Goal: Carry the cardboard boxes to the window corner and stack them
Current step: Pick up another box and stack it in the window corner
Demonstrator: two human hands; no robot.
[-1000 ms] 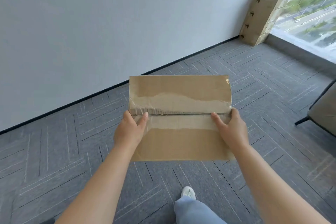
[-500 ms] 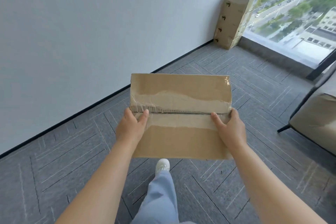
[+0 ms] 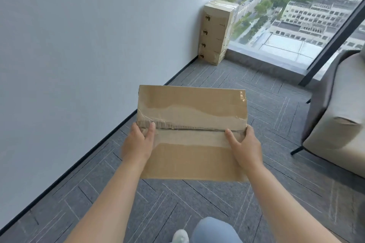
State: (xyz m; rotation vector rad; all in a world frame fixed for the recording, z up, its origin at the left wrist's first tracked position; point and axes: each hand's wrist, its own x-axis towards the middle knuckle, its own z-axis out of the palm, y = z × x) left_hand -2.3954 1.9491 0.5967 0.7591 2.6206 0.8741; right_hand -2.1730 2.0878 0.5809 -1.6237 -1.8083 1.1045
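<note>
We find the window-corner stack [image 3: 215,33] nearer than a second ago — carry underway, stacking pending — left hand [image 3: 138,144] and right hand [image 3: 245,147] gripping the cardboard box [image 3: 191,116] by its ends, thumbs atop.

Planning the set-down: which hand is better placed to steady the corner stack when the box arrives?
Right, marginally. Left hand and right hand each grip an end of the carried box, but the stack stands ahead toward the right hand's side; the left is beside the wall.
</note>
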